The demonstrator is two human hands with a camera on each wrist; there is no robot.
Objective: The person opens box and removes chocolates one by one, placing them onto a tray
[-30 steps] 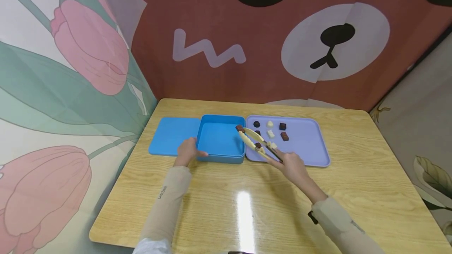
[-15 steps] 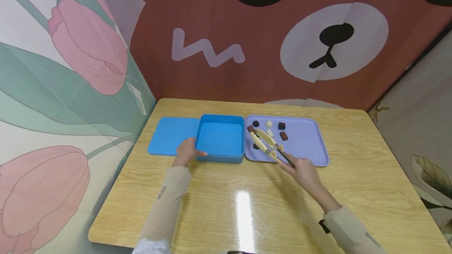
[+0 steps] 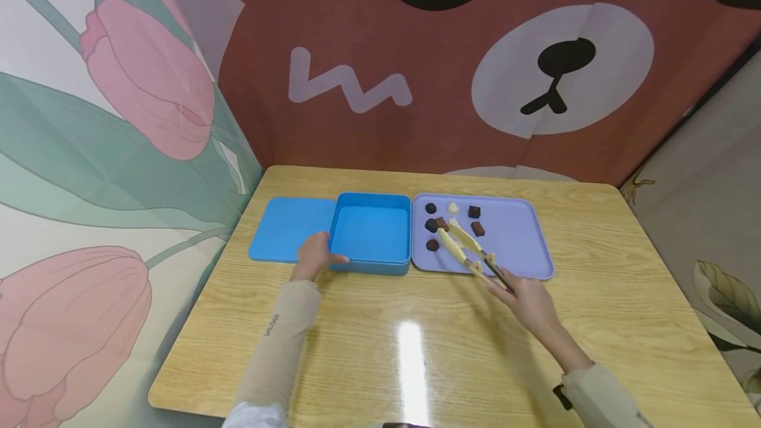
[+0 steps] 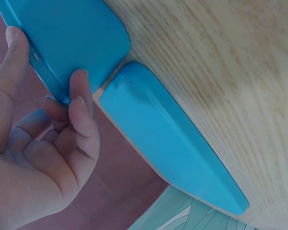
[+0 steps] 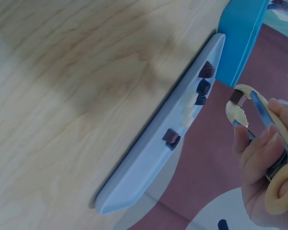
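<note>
My left hand (image 3: 313, 255) holds the near left corner of a blue box (image 3: 371, 226), its bent fingers and thumb at the rim in the left wrist view. My right hand (image 3: 532, 299) grips cream-tipped tongs (image 3: 452, 246). Between the tong tips is a square brown chocolate (image 5: 237, 97), held over the lavender tray (image 3: 517, 243). On the tray's left half lie dark round chocolates (image 3: 432, 245), a white chocolate (image 3: 453, 208), a dark cube chocolate (image 3: 474, 212) and a brown square chocolate (image 3: 477, 228). The tongs partly hide other white pieces.
A flat blue lid (image 3: 291, 226) lies against the box's left side. Tray and box stand side by side on the wooden table (image 3: 357, 335). Behind them rises a brown bear-printed cloth (image 3: 357, 137), with a flowered cloth (image 3: 178, 203) on the left.
The tongs, with the brown chocolate in them, have moved right from the box's right edge to over the tray's left part. My left hand has stayed at the box corner.
</note>
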